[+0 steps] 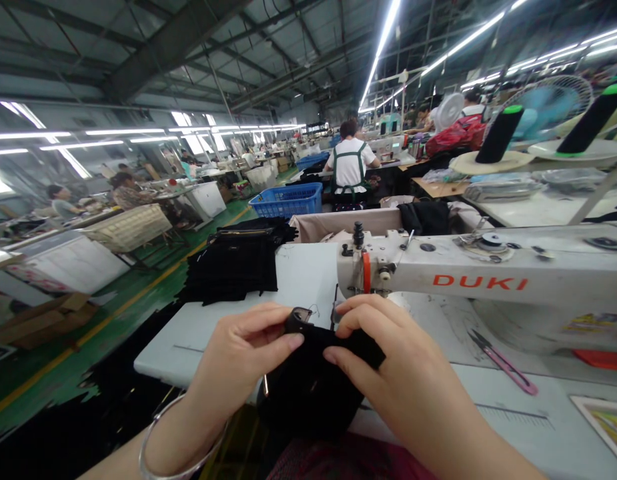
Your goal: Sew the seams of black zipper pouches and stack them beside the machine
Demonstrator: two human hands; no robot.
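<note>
- The left hand (pixel 253 343) gripped the upper edge of a black fabric piece (pixel 313 393), pinching it between thumb and fingers; a silver bangle (pixel 143 450) circled that arm near the wrist.
- The right hand (pixel 383 340) held the same piece farther along its upper edge, its thumb and fingers curled in on the cloth.
- The fabric piece hung between the two hands, in front of the sewing machine (pixel 483 260) and over the near edge of the pale desk (pixel 168 360), with a dark curled part standing up by the left fingertips.
- The machine, lettered DUKI in orange, stood beyond and to the right of the hands.
- Pink-handled snips (pixel 526 385) lay on the desk to the right of the right hand.
- A stack of black pieces (pixel 238 260) lay at the desk's far left.
- Behind it stood a blue basket (pixel 288 200), just left of a co-worker (pixel 348 163) in a white top.
</note>
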